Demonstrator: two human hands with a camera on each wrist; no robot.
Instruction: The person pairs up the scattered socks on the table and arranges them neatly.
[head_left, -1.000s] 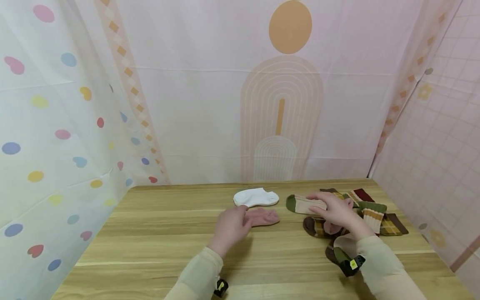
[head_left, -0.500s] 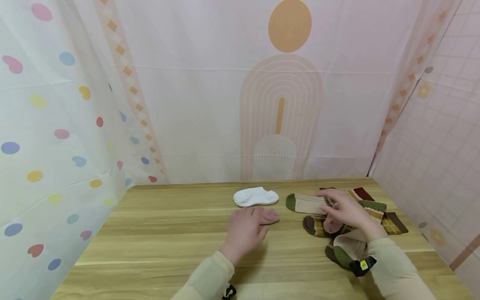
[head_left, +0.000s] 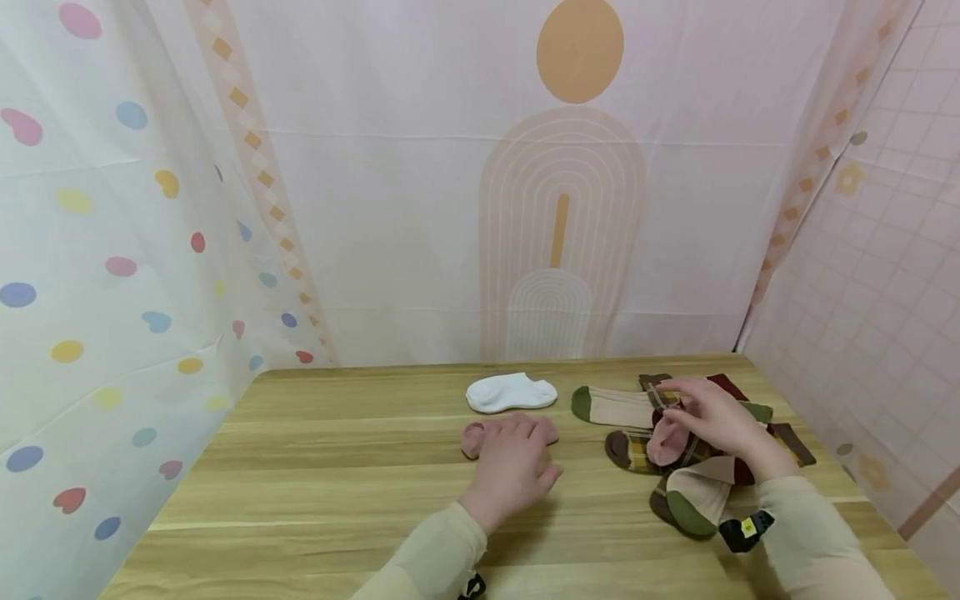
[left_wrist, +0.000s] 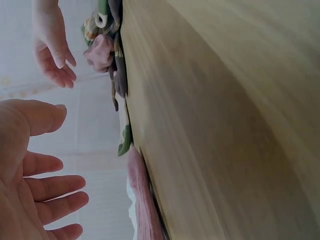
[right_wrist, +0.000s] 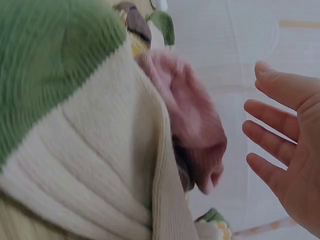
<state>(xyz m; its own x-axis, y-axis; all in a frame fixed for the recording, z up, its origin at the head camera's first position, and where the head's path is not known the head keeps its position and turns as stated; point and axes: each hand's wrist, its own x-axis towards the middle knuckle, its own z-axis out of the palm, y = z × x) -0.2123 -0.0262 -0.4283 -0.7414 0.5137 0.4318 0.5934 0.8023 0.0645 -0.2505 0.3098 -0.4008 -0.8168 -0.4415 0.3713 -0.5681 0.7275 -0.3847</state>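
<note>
My left hand (head_left: 513, 467) hovers over a flat pink sock (head_left: 472, 439), covering its middle; in the left wrist view its fingers (left_wrist: 55, 190) are relaxed and apart from the sock. A white ankle sock (head_left: 510, 392) lies just behind the pink one. On the right, my right hand (head_left: 716, 417) hangs above a heap of socks, its fingers loosely bent with nothing between them. Nearest to it is a bunched pink sock (head_left: 667, 440), which in the right wrist view stands beside a cream sock with a green end (right_wrist: 100, 130).
Left of the heap stretches a cream sock with a green toe (head_left: 618, 407). Brown plaid socks (head_left: 618, 450) and a dark red one (head_left: 726, 386) belong to the heap. The wooden table (head_left: 337, 500) ends at a patterned curtain (head_left: 390, 250) behind.
My left hand has moved right along the pink sock, uncovering its left end. My right hand has drawn back rightward from the cream sock to above the heap.
</note>
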